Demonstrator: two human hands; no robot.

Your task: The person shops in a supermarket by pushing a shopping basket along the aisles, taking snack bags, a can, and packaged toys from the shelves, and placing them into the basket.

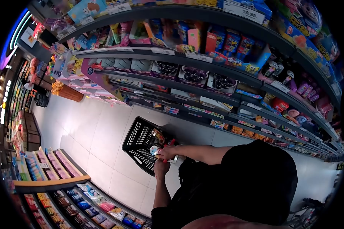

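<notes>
A black shopping basket (140, 134) with rows of holes in its walls is in front of me, low over the tiled floor. Red handle parts (172, 142) show at its near side. My right hand (166, 152) reaches over the basket, fingers closed at a small round item (154, 150) with a white and blue face. Just below it, my left hand (161, 166) is closed at the red handle, partly covering it. Some packaged goods (156, 135) lie inside the basket; their kind is too small to tell. A pale object (176, 158) shows beside my right wrist.
Long shelves (141, 53) with toys and sweets run along the upper right, carrying price tags (244, 12). A lower-left display rack (49, 183) holds bagged snacks (107, 206). Light floor tiles (99, 129) lie between them. A brown wicker basket (70, 92) stands farther off.
</notes>
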